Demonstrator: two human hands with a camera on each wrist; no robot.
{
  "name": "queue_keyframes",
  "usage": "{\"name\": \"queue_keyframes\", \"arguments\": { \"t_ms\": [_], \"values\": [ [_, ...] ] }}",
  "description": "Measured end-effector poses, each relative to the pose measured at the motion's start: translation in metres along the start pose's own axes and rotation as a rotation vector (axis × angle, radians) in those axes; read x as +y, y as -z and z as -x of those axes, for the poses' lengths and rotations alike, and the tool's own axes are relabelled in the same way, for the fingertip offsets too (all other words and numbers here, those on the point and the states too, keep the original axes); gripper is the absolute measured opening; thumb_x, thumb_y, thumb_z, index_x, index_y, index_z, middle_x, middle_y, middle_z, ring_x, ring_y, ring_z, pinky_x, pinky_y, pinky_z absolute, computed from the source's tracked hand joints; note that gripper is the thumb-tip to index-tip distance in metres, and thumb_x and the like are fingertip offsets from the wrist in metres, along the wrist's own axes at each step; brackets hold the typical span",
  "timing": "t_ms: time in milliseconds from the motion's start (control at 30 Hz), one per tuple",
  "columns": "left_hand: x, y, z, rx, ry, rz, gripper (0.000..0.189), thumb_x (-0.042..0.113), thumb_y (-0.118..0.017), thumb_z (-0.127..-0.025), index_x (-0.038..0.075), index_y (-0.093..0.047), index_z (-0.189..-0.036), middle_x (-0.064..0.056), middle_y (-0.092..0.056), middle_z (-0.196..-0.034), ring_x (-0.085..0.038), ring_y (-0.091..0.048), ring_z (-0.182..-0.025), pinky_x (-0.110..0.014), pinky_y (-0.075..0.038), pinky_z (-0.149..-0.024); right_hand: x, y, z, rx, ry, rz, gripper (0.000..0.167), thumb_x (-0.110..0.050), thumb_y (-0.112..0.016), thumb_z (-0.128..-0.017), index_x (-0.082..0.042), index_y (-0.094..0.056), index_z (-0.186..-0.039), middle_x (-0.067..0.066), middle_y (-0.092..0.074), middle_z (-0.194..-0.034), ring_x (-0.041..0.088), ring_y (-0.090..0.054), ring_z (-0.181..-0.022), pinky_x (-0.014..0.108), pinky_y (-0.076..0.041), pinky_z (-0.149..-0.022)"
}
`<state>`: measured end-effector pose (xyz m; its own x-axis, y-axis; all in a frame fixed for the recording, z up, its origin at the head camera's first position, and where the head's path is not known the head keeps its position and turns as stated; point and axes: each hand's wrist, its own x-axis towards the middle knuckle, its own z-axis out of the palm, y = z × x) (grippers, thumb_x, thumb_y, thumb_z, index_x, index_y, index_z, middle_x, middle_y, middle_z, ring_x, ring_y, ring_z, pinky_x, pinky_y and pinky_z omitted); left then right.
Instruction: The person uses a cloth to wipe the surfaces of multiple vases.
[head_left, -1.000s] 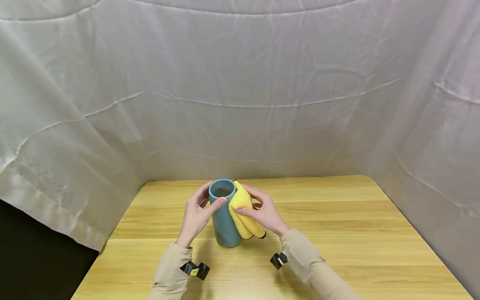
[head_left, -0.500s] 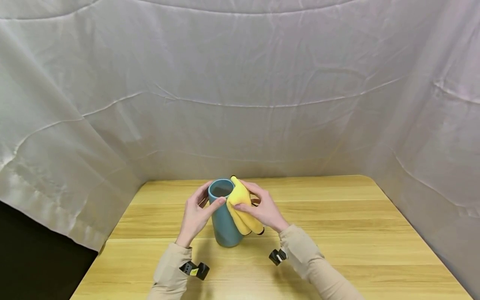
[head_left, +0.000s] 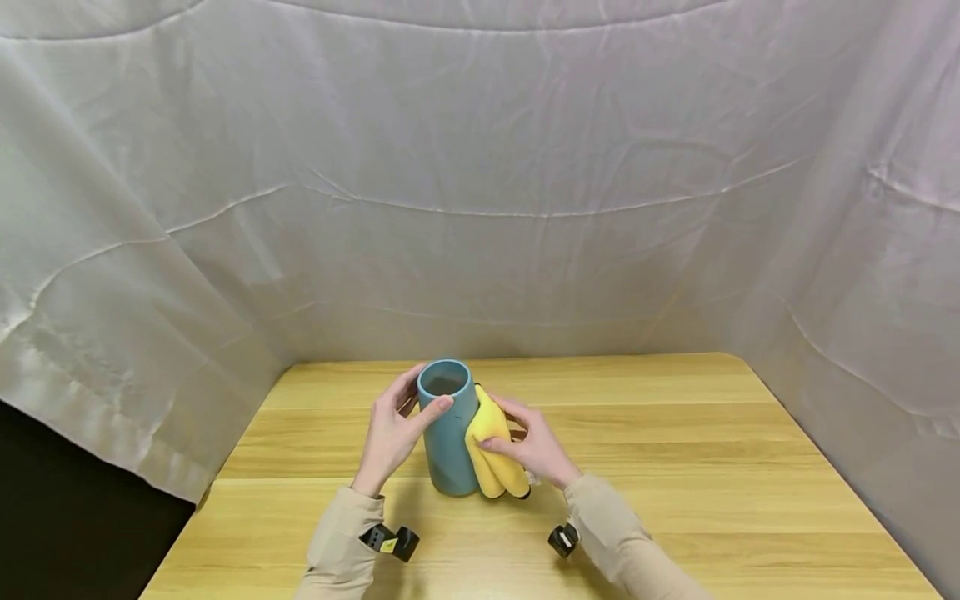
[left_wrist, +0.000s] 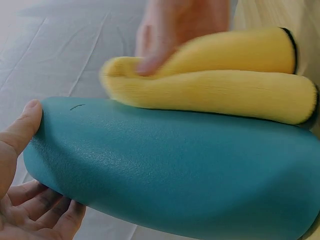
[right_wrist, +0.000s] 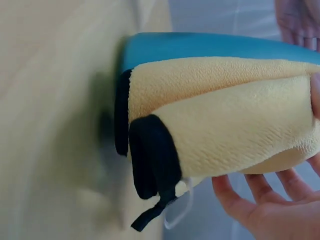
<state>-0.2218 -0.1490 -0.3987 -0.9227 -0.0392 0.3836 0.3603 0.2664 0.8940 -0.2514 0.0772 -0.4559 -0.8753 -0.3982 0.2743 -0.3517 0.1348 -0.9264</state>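
Note:
A teal vase (head_left: 450, 446), open at the top and widening toward its base, stands upright on the table. Around its upper part curls my left hand (head_left: 392, 429), thumb on the near side just below the rim and fingers behind. In the left wrist view a short dark mark shows on the vase (left_wrist: 165, 165) near its top. My right hand (head_left: 531, 437) grips a folded yellow cloth (head_left: 495, 450) with black edging and presses it against the vase's right side. The right wrist view shows the cloth (right_wrist: 240, 120) with a black hanging loop and a pale tag.
The wooden table (head_left: 712, 467) extends on both sides of the vase. A grey curtain (head_left: 525, 250) hangs behind and at the sides. Black wrist devices sit at both beige sleeves (head_left: 337, 537). A dark area lies beyond the table at lower left.
My right hand has slid the cloth slightly up along the vase, then down lower on its right side, uncovering the dark mark near the rim. The left hand and vase stay nearly still.

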Motion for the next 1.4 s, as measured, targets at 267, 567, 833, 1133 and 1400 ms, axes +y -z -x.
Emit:
{"name": "queue_keyframes", "arguments": {
  "t_ms": [267, 567, 833, 1133, 1400],
  "values": [
    [0.0, 0.0, 0.0, -0.005, 0.006, 0.006, 0.06, 0.016, -0.081, -0.086, 0.005, -0.057, -0.14, -0.018, -0.063, -0.137, -0.035, -0.058, -0.133, -0.049, -0.043, -0.113, 0.02, -0.002, 0.006, -0.03, -0.005, -0.016, 0.066, -0.014, -0.078, -0.088, -0.013, -0.051, -0.148, 0.014, -0.053, -0.15, 0.031, -0.058, -0.126, 0.052, -0.053, -0.101],
    [0.0, 0.0, 0.0, -0.009, 0.004, 0.006, 0.06, 0.016, -0.081, -0.086, 0.006, -0.057, -0.14, -0.018, -0.064, -0.137, -0.035, -0.058, -0.132, -0.05, -0.042, -0.113, 0.02, -0.002, 0.006, -0.032, -0.002, -0.03, 0.067, -0.013, -0.078, -0.088, -0.014, -0.05, -0.149, 0.015, -0.053, -0.149, 0.034, -0.057, -0.126, 0.053, -0.052, -0.102],
    [0.0, 0.0, 0.0, -0.009, 0.0, 0.011, 0.06, 0.015, -0.081, -0.086, 0.005, -0.057, -0.14, -0.018, -0.064, -0.137, -0.035, -0.058, -0.132, -0.05, -0.042, -0.113, 0.02, -0.003, 0.007, -0.02, -0.011, -0.033, 0.067, -0.014, -0.078, -0.087, -0.015, -0.051, -0.149, 0.013, -0.054, -0.149, 0.025, -0.059, -0.123, 0.05, -0.053, -0.102],
    [-0.001, 0.0, 0.0, 0.0, 0.013, 0.011, 0.061, 0.014, -0.081, -0.085, 0.004, -0.057, -0.14, -0.019, -0.063, -0.137, -0.036, -0.057, -0.134, -0.049, -0.042, -0.113, 0.0, -0.003, 0.004, 0.025, 0.01, -0.036, 0.065, -0.013, -0.076, -0.089, -0.013, -0.051, -0.148, 0.014, -0.055, -0.148, 0.022, -0.059, -0.119, 0.041, -0.052, -0.097],
    [0.0, 0.0, -0.001, 0.001, 0.004, 0.01, 0.06, 0.014, -0.081, -0.085, 0.005, -0.057, -0.14, -0.018, -0.064, -0.137, -0.035, -0.057, -0.133, -0.049, -0.043, -0.113, -0.032, 0.002, -0.01, 0.043, 0.092, 0.011, 0.063, -0.013, -0.076, -0.088, -0.016, -0.053, -0.147, 0.012, -0.058, -0.145, 0.025, -0.059, -0.117, 0.042, -0.053, -0.091]
  ]
}}
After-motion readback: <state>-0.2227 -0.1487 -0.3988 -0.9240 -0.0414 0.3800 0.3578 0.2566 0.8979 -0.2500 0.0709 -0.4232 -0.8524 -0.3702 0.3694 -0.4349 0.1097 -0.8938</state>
